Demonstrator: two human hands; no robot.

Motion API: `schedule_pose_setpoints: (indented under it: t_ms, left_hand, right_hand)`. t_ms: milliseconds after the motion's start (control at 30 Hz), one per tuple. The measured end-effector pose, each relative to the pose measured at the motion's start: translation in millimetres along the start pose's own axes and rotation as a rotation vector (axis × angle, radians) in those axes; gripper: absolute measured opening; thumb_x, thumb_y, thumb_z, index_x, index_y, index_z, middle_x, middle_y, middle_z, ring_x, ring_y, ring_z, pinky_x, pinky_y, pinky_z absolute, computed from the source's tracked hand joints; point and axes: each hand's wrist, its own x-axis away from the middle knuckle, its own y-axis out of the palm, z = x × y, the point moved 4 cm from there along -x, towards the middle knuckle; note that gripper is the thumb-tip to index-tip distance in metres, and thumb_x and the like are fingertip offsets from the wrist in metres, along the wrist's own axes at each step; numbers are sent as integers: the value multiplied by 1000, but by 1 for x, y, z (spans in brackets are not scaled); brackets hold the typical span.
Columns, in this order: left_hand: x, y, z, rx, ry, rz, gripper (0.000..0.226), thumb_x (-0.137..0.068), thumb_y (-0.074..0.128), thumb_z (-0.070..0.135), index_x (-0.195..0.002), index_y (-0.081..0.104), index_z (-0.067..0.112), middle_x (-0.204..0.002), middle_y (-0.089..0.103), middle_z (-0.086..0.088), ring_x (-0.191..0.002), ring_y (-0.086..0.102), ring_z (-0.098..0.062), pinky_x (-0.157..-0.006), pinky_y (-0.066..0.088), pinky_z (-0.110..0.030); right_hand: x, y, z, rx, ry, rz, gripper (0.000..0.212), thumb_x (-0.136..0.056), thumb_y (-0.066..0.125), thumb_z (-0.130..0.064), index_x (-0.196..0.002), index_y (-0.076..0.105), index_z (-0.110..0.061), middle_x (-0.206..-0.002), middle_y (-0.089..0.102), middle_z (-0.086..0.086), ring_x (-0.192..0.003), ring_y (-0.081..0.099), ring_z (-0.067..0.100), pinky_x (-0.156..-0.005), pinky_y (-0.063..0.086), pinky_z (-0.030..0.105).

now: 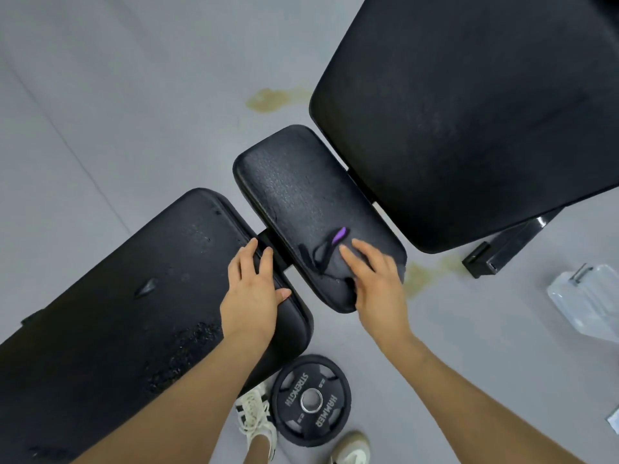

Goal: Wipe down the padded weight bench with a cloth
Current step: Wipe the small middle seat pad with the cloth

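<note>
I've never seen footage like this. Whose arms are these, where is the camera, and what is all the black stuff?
There is no machine here: a person wears a camera on the head, so you look down along their own two arms. The black shapes are the pads of a weight bench: a long pad, a small middle pad and a large pad. The left hand rests flat on the end of the long pad. The right hand presses a dark cloth onto the middle pad to wipe it. On the grey floor lie a weight plate and a clear plastic bag; the person's shoes show below.
</note>
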Motion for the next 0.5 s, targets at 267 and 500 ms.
schedule_pose_setpoints:
  t_ms: [267,500]
  left_hand:
    - [-1,4,-1,-1,26,16,74,-91,48,45,-149,9,23,-157,-7,2,-145,2,-20,-96,46,-27]
    - [-2,4,-2,18,10,15,74,-90,50,44,-149,10,24,-157,-7,4,-145,0,-19,-99,44,-27]
  right_hand:
    - [-126,20,-33,-98,62,-28,45,-86,50,5,-126,58,-14,-134,51,10,-119,44,29,-96,26,18]
    - [-151,43,-68,-69,-232,-205,45,-89,47,4,-128,56,-15,-139,48,2,-125,40,26,-103,37,35]
